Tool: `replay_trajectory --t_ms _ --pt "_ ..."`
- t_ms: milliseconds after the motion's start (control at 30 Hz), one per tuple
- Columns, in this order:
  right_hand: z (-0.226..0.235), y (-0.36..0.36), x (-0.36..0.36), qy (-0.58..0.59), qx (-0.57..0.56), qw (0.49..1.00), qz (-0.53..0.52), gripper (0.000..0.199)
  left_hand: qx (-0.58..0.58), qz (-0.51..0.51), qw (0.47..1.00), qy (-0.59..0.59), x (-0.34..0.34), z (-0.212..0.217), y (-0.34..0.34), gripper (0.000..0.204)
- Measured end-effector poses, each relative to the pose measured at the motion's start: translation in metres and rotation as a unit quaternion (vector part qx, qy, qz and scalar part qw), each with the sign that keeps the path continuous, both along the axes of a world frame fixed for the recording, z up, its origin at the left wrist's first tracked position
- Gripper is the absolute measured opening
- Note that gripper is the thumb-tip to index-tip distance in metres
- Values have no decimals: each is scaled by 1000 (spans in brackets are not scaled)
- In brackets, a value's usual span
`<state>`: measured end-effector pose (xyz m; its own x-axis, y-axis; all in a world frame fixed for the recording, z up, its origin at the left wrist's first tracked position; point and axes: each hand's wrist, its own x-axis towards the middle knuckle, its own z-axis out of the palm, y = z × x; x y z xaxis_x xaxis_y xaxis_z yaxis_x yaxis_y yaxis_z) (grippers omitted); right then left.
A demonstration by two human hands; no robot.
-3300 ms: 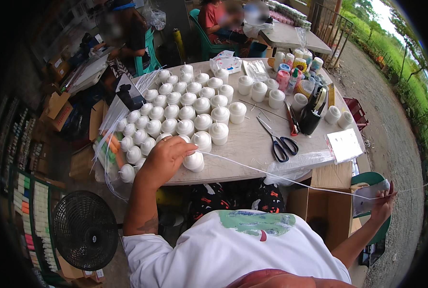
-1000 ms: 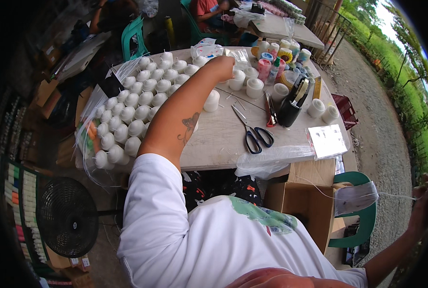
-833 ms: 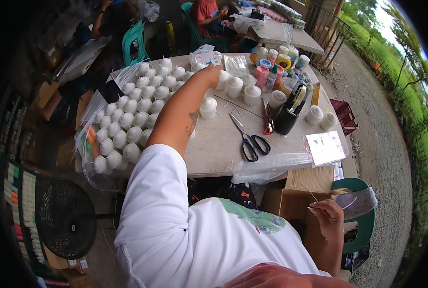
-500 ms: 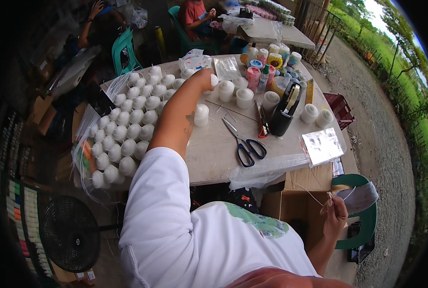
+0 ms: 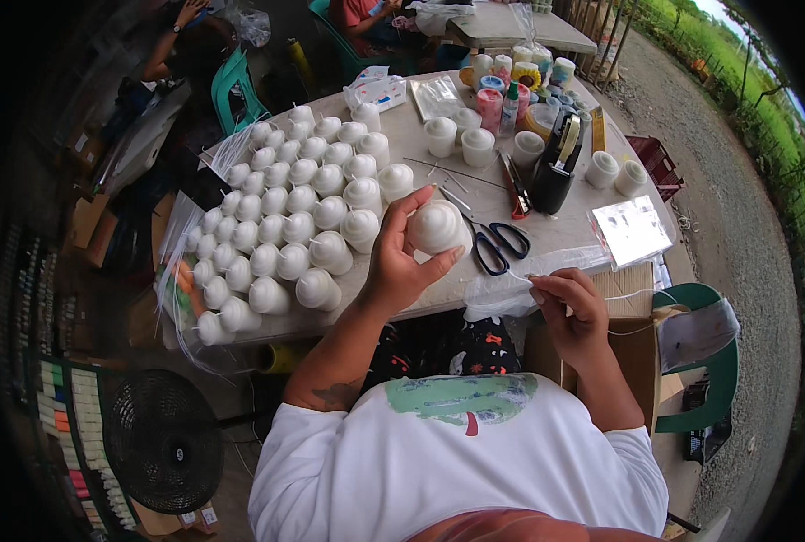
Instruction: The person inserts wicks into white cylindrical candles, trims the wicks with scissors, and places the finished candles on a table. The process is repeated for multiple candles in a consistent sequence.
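My left hand (image 5: 399,257) is wrapped round a white candle (image 5: 440,226) with a ringed, domed top, held above the table's front edge. To its right, my right hand (image 5: 572,312) pinches the end of a thin white wick (image 5: 518,276); the rest of the wick trails off to the right behind the hand. Many more domed white candles (image 5: 330,212) stand packed in rows on the left of the table, most with a wick sticking out of the top. Blue-handled scissors (image 5: 502,246) lie just behind the held candle, their blades partly hidden by it.
A black tape dispenser (image 5: 558,167), a red-and-black cutter (image 5: 516,185) and several white candles (image 5: 477,147) stand or lie across the table (image 5: 456,185). Silvery wrappers (image 5: 631,232) lie at its right edge, above a cardboard box (image 5: 632,357). A black fan (image 5: 163,443) is at lower left.
My left hand has come back from the far side of the table and now holds a candle before me. My right hand has moved left and up with the wick, towards the candle.
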<state>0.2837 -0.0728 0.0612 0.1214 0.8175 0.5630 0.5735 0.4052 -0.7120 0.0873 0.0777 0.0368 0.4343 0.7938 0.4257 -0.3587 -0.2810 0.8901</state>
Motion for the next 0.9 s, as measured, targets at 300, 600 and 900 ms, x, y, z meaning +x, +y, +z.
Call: replay_trajectory --t_ms 300,600,900 --pt "16 -4 -34 -133 65 988 -36 20 335 111 913 206 -18 1 -35 66" --pt "19 2 -40 -160 60 985 -27 17 379 138 895 190 -20 3 -41 66" --pt "14 2 -37 -114 72 990 -43 18 -319 -149 929 -114 -20 -3 -35 38"
